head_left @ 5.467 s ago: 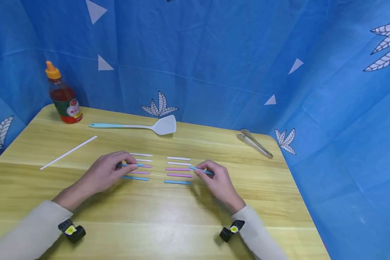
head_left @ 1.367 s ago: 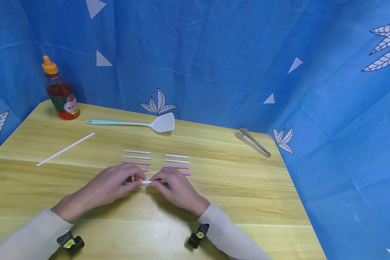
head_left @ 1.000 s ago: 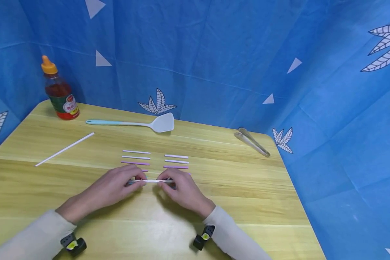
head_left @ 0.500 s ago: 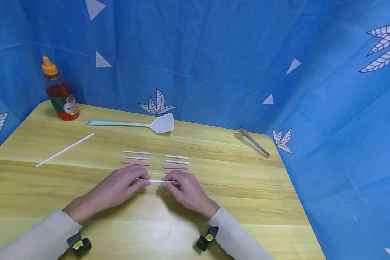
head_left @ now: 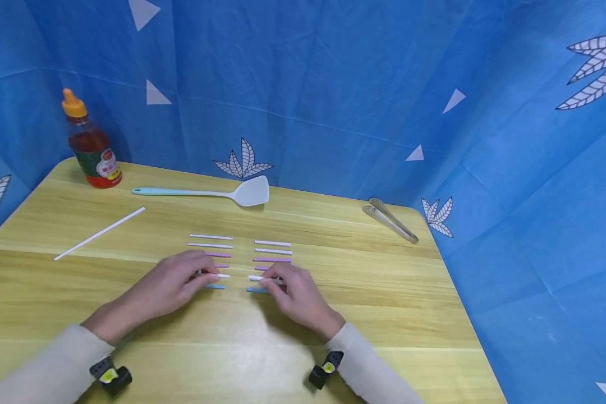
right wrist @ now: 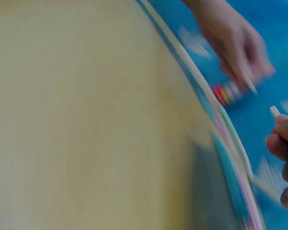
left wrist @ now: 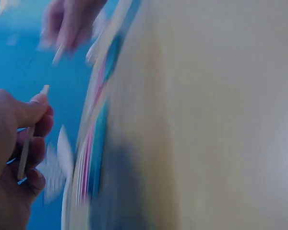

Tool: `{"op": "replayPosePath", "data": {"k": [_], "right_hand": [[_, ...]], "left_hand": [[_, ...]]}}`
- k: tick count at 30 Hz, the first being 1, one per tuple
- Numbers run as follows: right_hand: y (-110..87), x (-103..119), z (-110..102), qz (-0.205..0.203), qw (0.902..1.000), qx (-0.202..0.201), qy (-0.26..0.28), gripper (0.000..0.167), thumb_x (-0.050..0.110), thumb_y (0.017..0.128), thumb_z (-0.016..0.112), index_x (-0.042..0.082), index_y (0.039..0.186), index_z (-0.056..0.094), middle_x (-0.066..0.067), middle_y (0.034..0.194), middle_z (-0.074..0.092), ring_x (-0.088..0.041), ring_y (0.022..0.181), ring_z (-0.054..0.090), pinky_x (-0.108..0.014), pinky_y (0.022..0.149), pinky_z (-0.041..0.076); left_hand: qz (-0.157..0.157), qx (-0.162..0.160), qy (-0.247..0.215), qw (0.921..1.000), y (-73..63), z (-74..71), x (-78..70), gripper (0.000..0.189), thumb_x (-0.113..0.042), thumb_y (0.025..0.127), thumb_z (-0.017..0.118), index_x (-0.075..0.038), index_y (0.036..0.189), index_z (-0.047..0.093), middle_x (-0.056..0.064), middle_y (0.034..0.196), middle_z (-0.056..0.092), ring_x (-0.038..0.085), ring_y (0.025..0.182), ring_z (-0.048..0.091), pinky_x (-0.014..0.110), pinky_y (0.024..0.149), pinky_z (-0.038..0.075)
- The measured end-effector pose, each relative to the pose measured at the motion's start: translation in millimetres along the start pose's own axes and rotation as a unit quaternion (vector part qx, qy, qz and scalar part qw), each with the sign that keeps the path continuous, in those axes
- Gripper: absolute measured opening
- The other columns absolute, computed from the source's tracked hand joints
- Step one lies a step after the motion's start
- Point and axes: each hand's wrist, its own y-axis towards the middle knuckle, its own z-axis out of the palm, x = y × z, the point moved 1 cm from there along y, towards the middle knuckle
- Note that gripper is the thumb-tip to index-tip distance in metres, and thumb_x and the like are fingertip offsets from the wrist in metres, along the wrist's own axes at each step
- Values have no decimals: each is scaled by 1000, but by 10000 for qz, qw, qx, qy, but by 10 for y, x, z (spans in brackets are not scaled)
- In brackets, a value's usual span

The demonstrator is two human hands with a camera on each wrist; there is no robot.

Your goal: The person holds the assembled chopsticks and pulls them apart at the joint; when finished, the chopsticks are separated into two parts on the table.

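Observation:
Each hand pinches a short piece of a thin white stick in the head view. From the fingertips of my left hand point(head_left: 169, 289) one white piece point(head_left: 224, 275) points right. The other white piece point(head_left: 255, 278) sticks out leftward from my right hand point(head_left: 300, 289), with a gap between the two ends. Both hands hover over two columns of short sticks: white point(head_left: 211, 246), pink point(head_left: 272, 260) and blue point(head_left: 256, 290). My hands hide parts of the lower sticks. In the left wrist view the piece point(left wrist: 26, 153) runs behind the thumb across curled fingers.
A long white stick point(head_left: 99, 233) lies at the left of the wooden table point(head_left: 232, 359). Along the back are a sauce bottle point(head_left: 96, 151), a white spatula point(head_left: 249, 192) with a mint handle, and metal tongs point(head_left: 390, 220). Blue curtain point(head_left: 303, 84) hangs behind and at the sides.
The blue pieces held earlier have left the hands. A white stick then stretched between both hands; now it is two separate pieces, one per hand, with the hands farther apart.

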Motion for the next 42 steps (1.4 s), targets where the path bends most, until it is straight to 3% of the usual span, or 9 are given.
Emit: {"op": "replayPosePath", "data": {"k": [4, 6, 9, 13, 18, 23, 28, 35, 42], "right_hand": [[-172, -250, -259, 784, 9952, -581, 94, 7, 17, 104, 75, 12, 101, 78, 3, 87, 71, 1, 68, 49, -21, 62, 46], [-249, -337, -349, 1024, 9928, -621, 84, 5, 18, 103, 77, 13, 103, 79, 5, 89, 73, 2, 68, 49, -21, 62, 46], [-318, -401, -394, 1075, 9931, -456, 103, 7, 18, 105, 75, 14, 108, 79, 5, 88, 69, 1, 68, 48, -21, 63, 46], [-349, -379, -346, 918, 9954, -265, 57, 11, 14, 105, 71, 15, 112, 80, 6, 87, 62, -1, 70, 47, -22, 64, 44], [-334, -269, -219, 632, 9980, 48, -70, 12, 15, 105, 74, 16, 113, 82, 7, 104, 68, -4, 83, 56, -23, 73, 52], [-301, -151, -68, 507, 9969, 469, -376, 11, 23, 104, 77, 19, 113, 83, 10, 99, 68, -3, 82, 54, -24, 77, 48], [-272, -49, 42, 138, 9953, 510, -814, 8, 29, 102, 79, 22, 107, 81, 12, 95, 72, -2, 82, 57, -26, 80, 44], [-223, 38, 108, -3, 9883, 487, -1448, 10, 31, 99, 81, 23, 105, 81, 12, 95, 73, -3, 83, 59, -24, 79, 41], [-187, 92, 134, -101, 9837, 486, -1729, 9, 31, 99, 82, 24, 104, 81, 13, 97, 73, -4, 88, 63, -25, 79, 39]], "left_hand": [[-712, -297, 178, 9969, -173, -301, 221, 7, -21, 103, 77, -27, 100, 77, -15, 90, 66, 3, 81, 54, 28, 70, 47], [-978, -228, 263, 9946, -248, -403, 299, 4, -24, 104, 76, -27, 104, 79, -13, 94, 69, 4, 84, 56, 28, 72, 49], [-1101, 13, 311, 9934, -302, -458, 366, 9, -28, 106, 74, -25, 113, 80, -10, 104, 73, 6, 92, 59, 31, 78, 53], [-1000, 198, 441, 9938, -323, -423, 366, 14, -24, 106, 74, -25, 118, 81, -10, 109, 74, 8, 99, 62, 36, 84, 55], [-891, 365, 448, 9943, -312, -342, 308, 15, -23, 103, 78, -29, 116, 81, -15, 105, 73, 5, 97, 61, 35, 83, 54], [-758, 643, 337, 9945, -286, -230, 238, 14, -22, 101, 80, -33, 109, 79, -21, 96, 67, 0, 90, 57, 30, 78, 52], [-511, 887, 514, 9934, -262, -108, 173, 15, -24, 100, 81, -36, 106, 77, -25, 98, 68, 0, 92, 61, 42, 88, 55], [-66, 820, 852, 9930, -255, 9, 142, 18, -22, 99, 81, -38, 105, 77, -22, 105, 70, 10, 101, 69, 52, 96, 55], [69, 659, 1022, 9926, -243, 78, 115, 18, -22, 98, 83, -39, 104, 78, -21, 108, 71, 14, 109, 71, 51, 95, 54]]}}
